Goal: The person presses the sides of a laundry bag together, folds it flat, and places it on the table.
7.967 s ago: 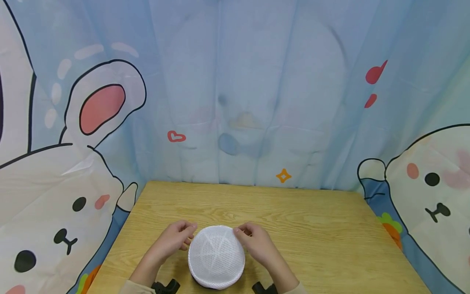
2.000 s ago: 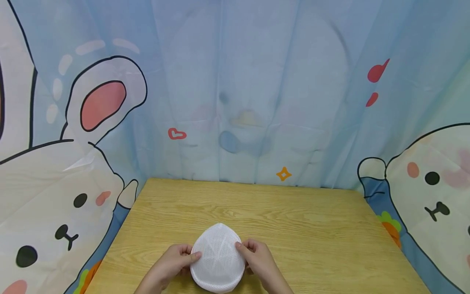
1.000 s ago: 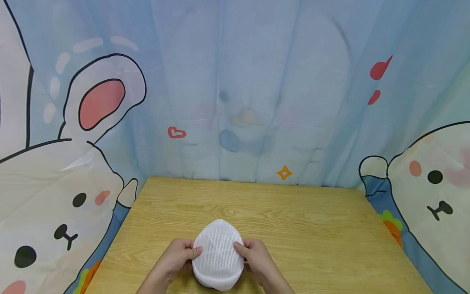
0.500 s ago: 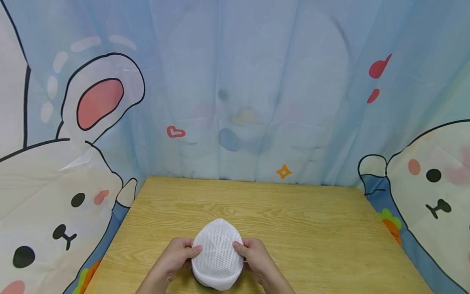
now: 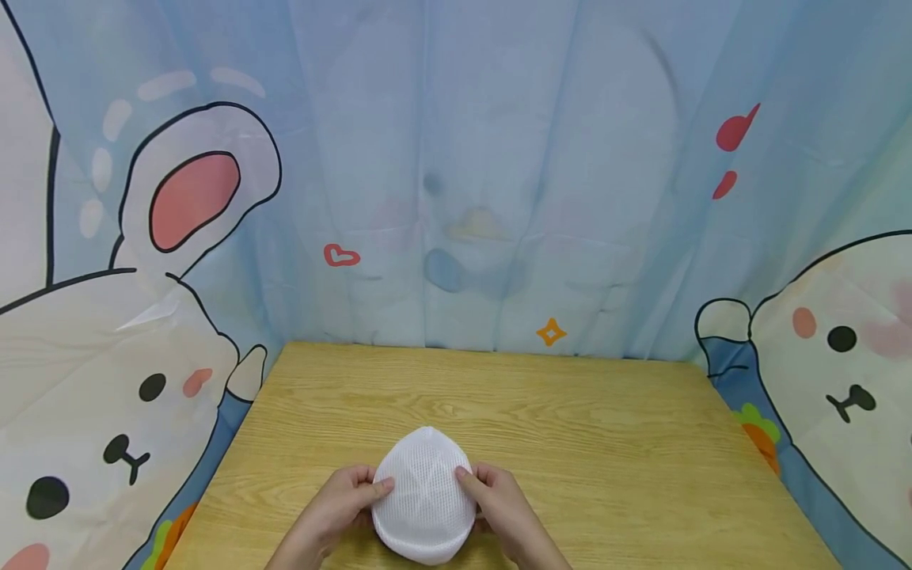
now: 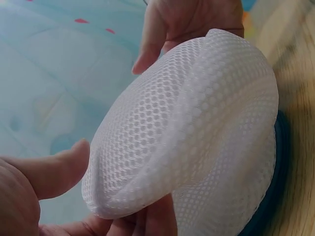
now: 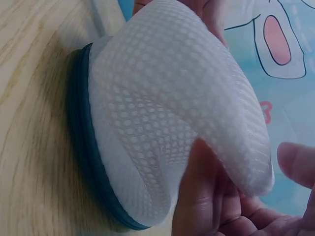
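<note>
A white mesh laundry bag, domed and squeezed into a pointed outline, stands near the front of the table. My left hand grips its left side, thumb over the top face and fingers underneath. On the opposite side my right hand holds it the same way; in the right wrist view the fingers tuck under the upper rim and the mesh wall caves in below. A dark teal band runs round the bag's base, which rests on the wood. The head view hides most of the curled fingers.
The wooden table extends behind and to both sides of the bag. A blue curtain printed with cartoon animals hangs along the table's far edge and down both sides.
Eight seconds ago the bag's top was round, with both hands beside its far rim. Since then they have come nearer and gripped its sides, and the outline has turned pointed. The last second shows only slight shifts.
</note>
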Demonstrator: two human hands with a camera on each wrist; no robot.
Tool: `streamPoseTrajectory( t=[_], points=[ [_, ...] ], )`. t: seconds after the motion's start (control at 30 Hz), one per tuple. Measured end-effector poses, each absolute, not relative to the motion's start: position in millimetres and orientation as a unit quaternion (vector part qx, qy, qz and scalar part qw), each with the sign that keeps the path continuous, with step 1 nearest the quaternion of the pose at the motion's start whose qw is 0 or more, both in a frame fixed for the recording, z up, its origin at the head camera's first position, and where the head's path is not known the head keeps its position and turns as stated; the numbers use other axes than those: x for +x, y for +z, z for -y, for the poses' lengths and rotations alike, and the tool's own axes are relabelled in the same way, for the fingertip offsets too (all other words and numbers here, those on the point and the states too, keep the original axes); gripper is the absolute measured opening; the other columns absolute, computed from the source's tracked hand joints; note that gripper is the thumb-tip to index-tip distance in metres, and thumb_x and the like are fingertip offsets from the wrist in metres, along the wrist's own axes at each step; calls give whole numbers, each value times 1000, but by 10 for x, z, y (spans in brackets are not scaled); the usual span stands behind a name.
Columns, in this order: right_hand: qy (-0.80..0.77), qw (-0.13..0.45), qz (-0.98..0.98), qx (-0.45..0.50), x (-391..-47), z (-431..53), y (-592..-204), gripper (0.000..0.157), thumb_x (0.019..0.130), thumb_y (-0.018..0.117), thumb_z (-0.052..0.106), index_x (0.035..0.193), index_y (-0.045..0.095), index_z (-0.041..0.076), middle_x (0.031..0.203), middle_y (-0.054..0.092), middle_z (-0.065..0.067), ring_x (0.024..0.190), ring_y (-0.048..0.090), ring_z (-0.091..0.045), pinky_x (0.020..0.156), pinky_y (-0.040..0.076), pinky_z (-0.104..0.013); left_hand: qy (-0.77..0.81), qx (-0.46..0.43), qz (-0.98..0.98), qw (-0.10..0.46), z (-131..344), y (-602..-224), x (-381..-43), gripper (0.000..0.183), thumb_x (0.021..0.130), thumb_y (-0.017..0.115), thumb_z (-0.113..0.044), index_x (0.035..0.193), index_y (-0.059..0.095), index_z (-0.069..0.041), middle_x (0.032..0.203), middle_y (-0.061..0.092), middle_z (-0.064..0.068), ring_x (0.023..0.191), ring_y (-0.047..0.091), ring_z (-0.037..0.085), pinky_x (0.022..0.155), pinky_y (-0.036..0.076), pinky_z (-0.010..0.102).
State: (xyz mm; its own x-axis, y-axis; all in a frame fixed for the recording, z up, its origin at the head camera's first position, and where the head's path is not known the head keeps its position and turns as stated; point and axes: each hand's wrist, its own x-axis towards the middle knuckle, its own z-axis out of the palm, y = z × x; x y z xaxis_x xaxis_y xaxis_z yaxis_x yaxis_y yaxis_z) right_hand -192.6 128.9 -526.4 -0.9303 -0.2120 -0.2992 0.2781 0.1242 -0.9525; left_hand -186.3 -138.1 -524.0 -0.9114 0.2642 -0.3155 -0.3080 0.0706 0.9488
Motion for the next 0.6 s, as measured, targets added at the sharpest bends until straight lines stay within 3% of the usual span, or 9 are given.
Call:
streamPoseTrajectory(
  t=[0.13, 0.27, 0.43, 0.6],
  points=[
    [-660, 200, -724, 17, -1867, -1327, -5276, 46, 97, 65, 51, 99, 64, 5, 83, 64, 1, 73, 64, -13, 59, 57, -29, 676, -8, -703, 221, 1415, -5260, -1820, 42, 93, 77, -30, 114, 64, 5, 92, 72, 2, 83, 70, 14, 71, 59, 30],
    [-658, 229, -717, -5, -1818, -1361, -5282, 52, 97, 66, 50, 109, 65, 0, 91, 71, -3, 79, 71, -16, 65, 62, -35, 679, 8, -698, 228, 1455, -5300, -1774, 39, 91, 78, -21, 114, 64, 8, 94, 77, 5, 85, 73, 16, 74, 63, 35],
    [-661, 255, -705, -43, -1782, -1364, -5303, 50, 98, 69, 39, 119, 65, -6, 97, 77, -9, 81, 75, -20, 67, 64, -38, 684, 23, -689, 241, 1460, -5345, -1742, 36, 89, 80, -14, 113, 67, 10, 98, 78, 11, 88, 75, 20, 77, 65, 40],
    [-668, 249, -699, -48, -1790, -1335, -5332, 42, 97, 72, 28, 115, 66, -9, 95, 78, -12, 81, 76, -21, 66, 64, -38, 698, 20, -673, 244, 1433, -5358, -1753, 39, 89, 79, -11, 118, 67, 11, 102, 78, 13, 93, 76, 24, 79, 64, 40]
  ],
)
